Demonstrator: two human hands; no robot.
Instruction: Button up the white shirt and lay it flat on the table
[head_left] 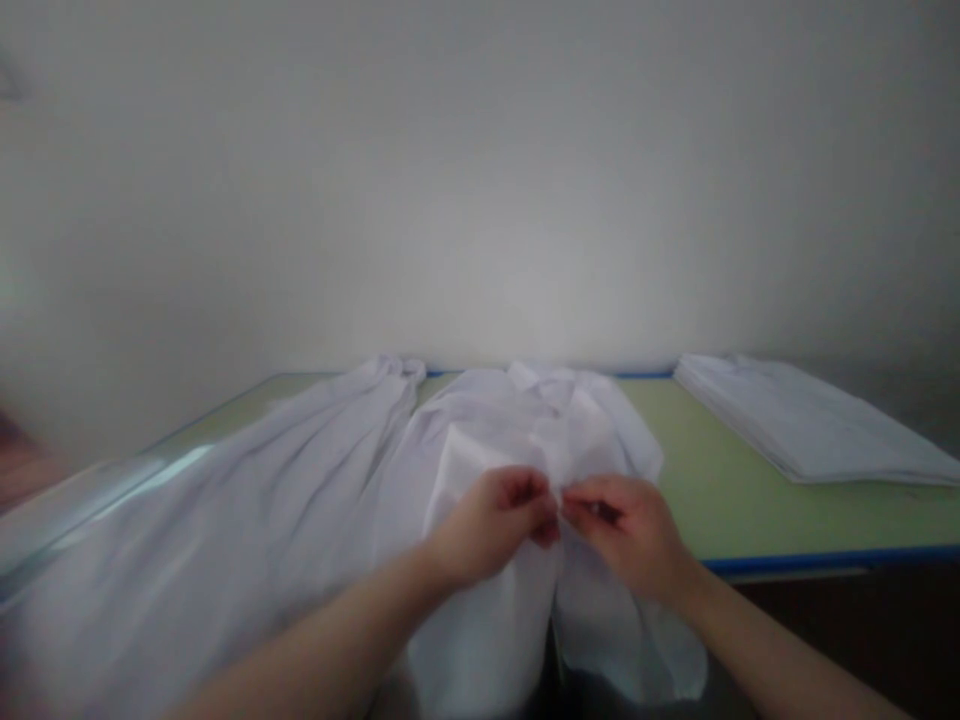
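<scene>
Head view: I see the white garment [574, 445] draped over the near edge of the green table [727, 505], left hand [487, 522] and right hand [630, 520] almost touching, fingers pinched closed on it; likely joining two edges, so next calls for lining those up.

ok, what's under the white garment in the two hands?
Green tabletop with a blue edge shows right of the white garment, probably running beneath it. Something dark shows in the gap at its near end. The cloth covers whatever lies directly beneath.
</scene>
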